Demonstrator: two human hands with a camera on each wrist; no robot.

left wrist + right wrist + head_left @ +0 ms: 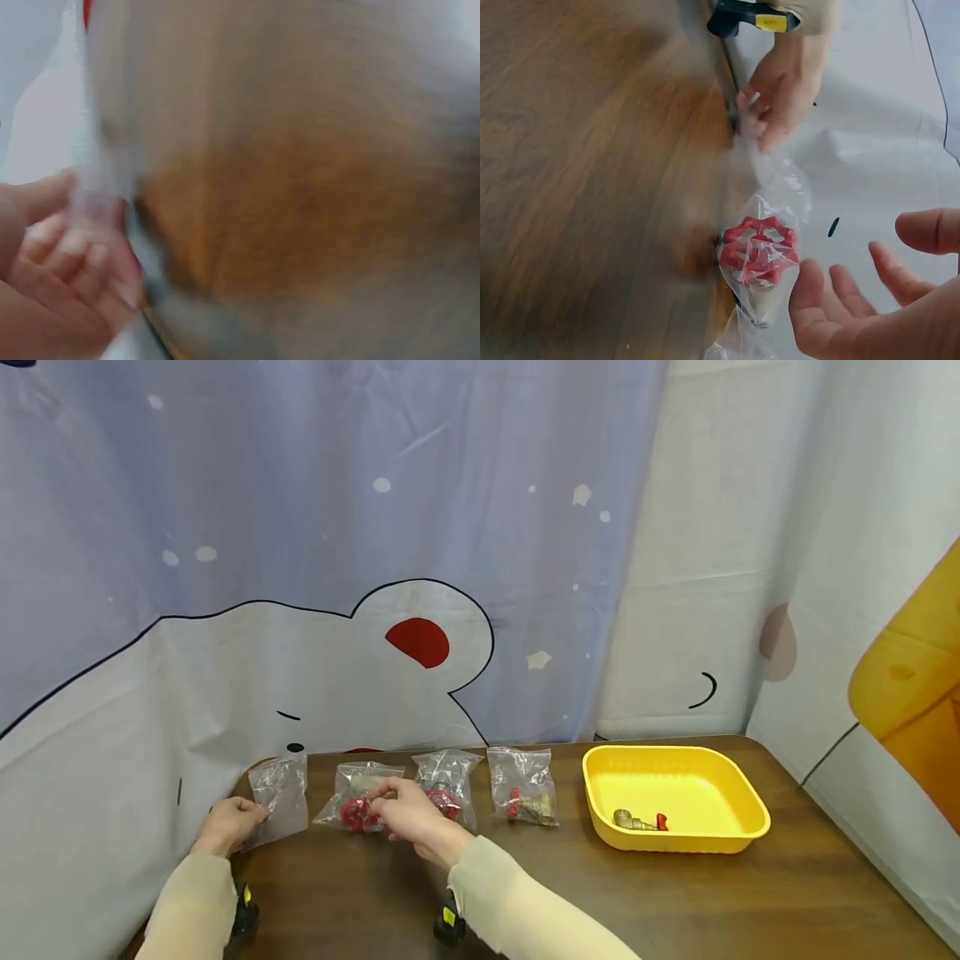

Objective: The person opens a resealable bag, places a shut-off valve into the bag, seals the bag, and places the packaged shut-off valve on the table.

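My left hand point(227, 827) pinches a clear zip bag point(283, 800) at the table's left end; no item shows inside it. In the left wrist view the thumb and fingers of that left hand point(71, 262) meet on blurred clear plastic. My right hand point(411, 814) hovers by a clear bag point(367, 774) that holds red handwheels point(757, 251). Seen from the right wrist, the thumb and fingers of the right hand point(877, 307) are spread apart, with nothing between them.
Further right lie a bag with a red handwheel point(447, 781) and a bag with a brass valve point(522, 785). A yellow tray point(675, 842) at the right holds another brass valve point(637, 821) with a red handle. Printed curtains point(300, 510) hang behind the wooden table point(600, 893).
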